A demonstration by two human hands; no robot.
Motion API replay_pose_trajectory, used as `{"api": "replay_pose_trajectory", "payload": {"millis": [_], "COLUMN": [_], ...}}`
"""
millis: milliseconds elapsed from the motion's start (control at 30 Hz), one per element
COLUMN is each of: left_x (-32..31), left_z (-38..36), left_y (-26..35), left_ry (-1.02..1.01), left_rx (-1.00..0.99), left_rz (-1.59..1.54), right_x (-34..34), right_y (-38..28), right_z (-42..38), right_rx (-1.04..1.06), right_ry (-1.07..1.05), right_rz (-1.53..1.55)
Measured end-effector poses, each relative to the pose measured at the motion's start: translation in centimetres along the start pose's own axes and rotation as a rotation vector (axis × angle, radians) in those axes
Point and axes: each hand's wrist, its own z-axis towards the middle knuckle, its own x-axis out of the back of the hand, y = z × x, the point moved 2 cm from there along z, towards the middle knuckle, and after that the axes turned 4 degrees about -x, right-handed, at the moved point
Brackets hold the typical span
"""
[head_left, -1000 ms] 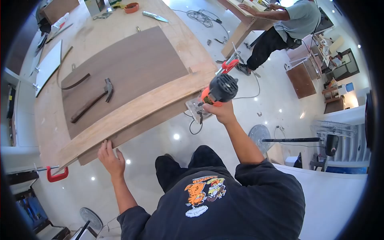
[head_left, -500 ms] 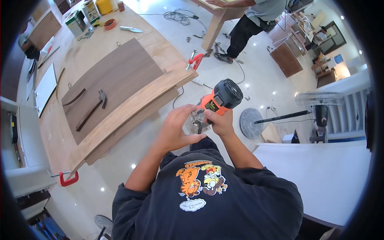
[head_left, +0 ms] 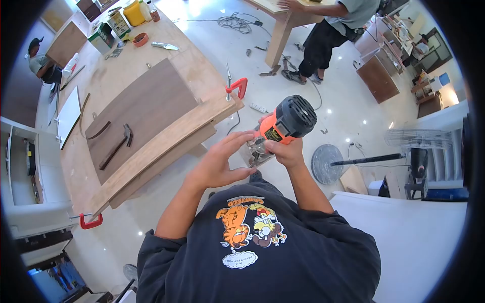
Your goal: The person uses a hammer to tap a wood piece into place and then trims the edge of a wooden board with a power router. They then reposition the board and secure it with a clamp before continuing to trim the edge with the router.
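Observation:
I hold an orange and black trim router [head_left: 285, 121] in front of my body, tilted, with its black motor cap toward the upper right. My right hand [head_left: 287, 151] is wrapped round its orange body, thumb on the near side. My left hand [head_left: 222, 159] spans the router's clear base [head_left: 256, 154] from the left, with fingers on its upper side and thumb along its lower edge. Its far fingertips are partly hidden behind the base. To the left, a claw hammer [head_left: 117, 146] lies on a curved brown panel [head_left: 146, 108] on the workbench.
Red clamps [head_left: 237, 90] [head_left: 91, 221] grip a pale wooden strip [head_left: 166, 149] along the bench edge. Cans [head_left: 118, 24], tape [head_left: 140, 39] and a knife [head_left: 164, 46] sit farther back. A co-worker [head_left: 328, 40] stands at another table. A fan [head_left: 418, 146] and white surface [head_left: 404, 232] are at right.
The view has shifted slightly, so the bench and the floor appear moved. The router sits slightly farther right in view; both hands stay at it. The co-worker's legs have changed position.

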Motion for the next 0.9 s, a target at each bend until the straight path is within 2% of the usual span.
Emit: {"api": "replay_pose_trajectory", "payload": {"millis": [167,367,467,500,600,667,800,900], "left_x": [-0.8,-1.3,-2.2,-2.5,-3.1,-3.5,-2.2,-1.2], "left_z": [1.9,2.8,2.5,2.4,2.7,2.8,2.6,2.7], "left_y": [-0.5,-0.8,-0.9,-0.4,0.8,1.0,1.2,-0.4], "left_ry": [0.032,-0.015,0.044,0.077,0.180,0.168,0.059,0.090], "left_rx": [-0.002,0.085,0.065,0.095,0.179,0.196,0.150,-0.004], "left_rz": [-0.020,-0.050,0.040,0.026,0.014,-0.007,0.131,0.037], "right_x": [1.8,3.7,4.5,5.0,3.2,3.1,2.1,1.2], "right_y": [-0.6,-1.8,-1.3,-0.8,-1.9,-1.5,-2.7,-3.4], "right_z": [2.3,4.4,4.9,4.8,4.9,4.8,5.7,5.7], "right_rx": [0.008,-0.019,-0.041,-0.085,-0.082,-0.037,0.042,0.058], "right_ry": [-0.073,-0.262,-0.226,-0.205,-0.347,-0.400,-0.476,-0.419], "right_rz": [-0.007,-0.138,-0.274,-0.243,0.011,-0.043,-0.052,-0.106]}}
